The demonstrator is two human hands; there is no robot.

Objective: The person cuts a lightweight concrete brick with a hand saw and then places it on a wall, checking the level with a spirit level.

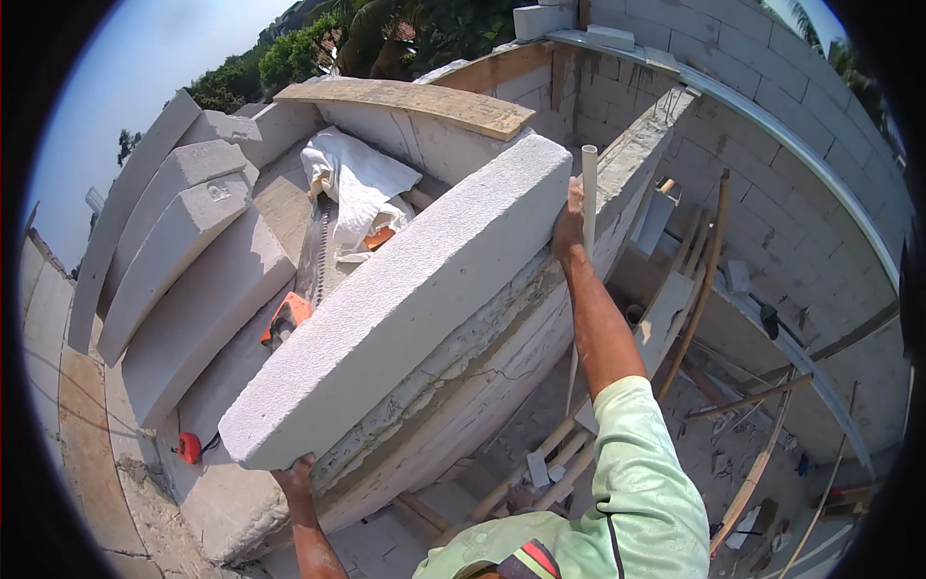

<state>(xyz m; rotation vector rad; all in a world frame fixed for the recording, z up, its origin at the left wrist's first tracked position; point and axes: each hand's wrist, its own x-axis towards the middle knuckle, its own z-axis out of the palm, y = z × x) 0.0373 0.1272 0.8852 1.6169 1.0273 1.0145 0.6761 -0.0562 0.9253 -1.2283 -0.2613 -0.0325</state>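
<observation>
A long, pale aerated concrete block (pixel 410 304) lies slantwise along the top of a wall (pixel 453 372) whose upper edge is rough with mortar. My left hand (pixel 297 475) grips the block's near lower corner, its fingers partly hidden under the edge. At the far end, my right hand (pixel 571 222) presses against the block's side with the arm stretched out. Beside that hand stands a thin white pipe (pixel 589 198). Left of the block rest a handsaw with an orange handle (pixel 286 317) and a red tape measure (pixel 189 448).
Several more concrete blocks (pixel 207 314) lean together at the left. A white sack (pixel 352 179) lies behind the saw, near a wooden plank (pixel 415 101). To the right the wall drops to a lower floor (pixel 728 463) with wooden poles (pixel 712 280) and rubble.
</observation>
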